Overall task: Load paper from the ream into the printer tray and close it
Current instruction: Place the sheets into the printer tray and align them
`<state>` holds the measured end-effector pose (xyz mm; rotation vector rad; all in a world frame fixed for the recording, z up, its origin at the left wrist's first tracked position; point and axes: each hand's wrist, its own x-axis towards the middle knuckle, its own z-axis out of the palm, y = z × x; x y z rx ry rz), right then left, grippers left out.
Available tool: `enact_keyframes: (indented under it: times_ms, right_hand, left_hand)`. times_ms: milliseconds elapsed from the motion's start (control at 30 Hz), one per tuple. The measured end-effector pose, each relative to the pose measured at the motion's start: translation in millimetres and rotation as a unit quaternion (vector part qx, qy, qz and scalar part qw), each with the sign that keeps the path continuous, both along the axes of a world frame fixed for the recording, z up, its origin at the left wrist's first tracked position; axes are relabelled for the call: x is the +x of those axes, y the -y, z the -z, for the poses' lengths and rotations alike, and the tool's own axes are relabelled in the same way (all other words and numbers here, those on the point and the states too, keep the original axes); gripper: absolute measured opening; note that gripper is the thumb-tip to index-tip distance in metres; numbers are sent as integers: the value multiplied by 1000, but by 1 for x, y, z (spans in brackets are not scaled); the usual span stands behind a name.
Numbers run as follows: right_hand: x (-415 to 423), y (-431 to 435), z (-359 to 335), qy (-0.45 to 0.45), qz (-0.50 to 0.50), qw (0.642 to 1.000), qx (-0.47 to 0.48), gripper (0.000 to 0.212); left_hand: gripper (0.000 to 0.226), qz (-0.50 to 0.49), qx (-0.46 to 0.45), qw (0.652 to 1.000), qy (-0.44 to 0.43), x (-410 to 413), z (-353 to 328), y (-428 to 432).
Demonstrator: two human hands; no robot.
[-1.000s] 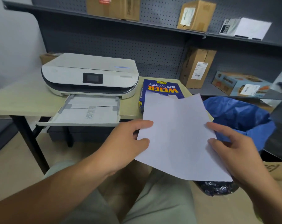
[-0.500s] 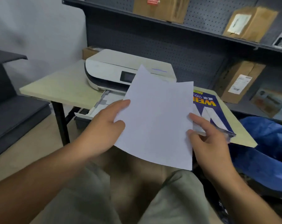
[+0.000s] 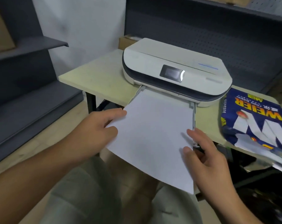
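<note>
Both hands held the paper (image 3: 154, 135) over the printer (image 3: 174, 70) tray (image 3: 194, 113): left hand (image 3: 95, 131) grip pinched its left edge, right hand (image 3: 203, 152) its right edge. The ream (image 3: 256, 123) lay on the counter (image 3: 101, 78) right of the printer.

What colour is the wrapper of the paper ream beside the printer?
Blue, with yellow and white lettering, on the ream wrapper; the head view shows it.

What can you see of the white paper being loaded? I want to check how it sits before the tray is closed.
The paper is plain white, blank and uncreased. Its far edge lies over the open tray at the printer mouth; its near part overhangs toward the person's lap. The left hand grips its left edge, the right hand its right edge.
</note>
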<state>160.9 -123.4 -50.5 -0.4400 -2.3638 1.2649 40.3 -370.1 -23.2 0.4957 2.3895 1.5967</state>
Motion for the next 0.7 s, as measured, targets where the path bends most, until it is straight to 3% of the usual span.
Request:
enact_keyframes:
  times_ms: [100, 233, 333, 400, 500, 700]
  right_hand:
    - [2, -1, -2, 24, -25, 999, -3, 43]
    - [10, -6, -5, 137, -94, 984, 59, 101]
    - [18, -3, -13, 196, -126, 968, 93, 121]
    - [26, 2, -18, 214, -154, 958, 110, 123]
    - [34, 2, -19, 172, -207, 954, 129, 114]
    - [36, 5, -30, 211, -185, 949, 146, 115]
  left_hand:
    - [50, -7, 2, 1000, -4, -9, 1, 2]
    - [49, -3, 0, 1000, 3, -15, 5, 3]
    - [44, 8, 25, 999, 19, -13, 13, 7]
    - [44, 10, 45, 999, 28, -8, 16, 8]
    - [42, 0, 44, 999, 22, -6, 18, 6]
    - [42, -19, 60, 998, 18, -8, 18, 2]
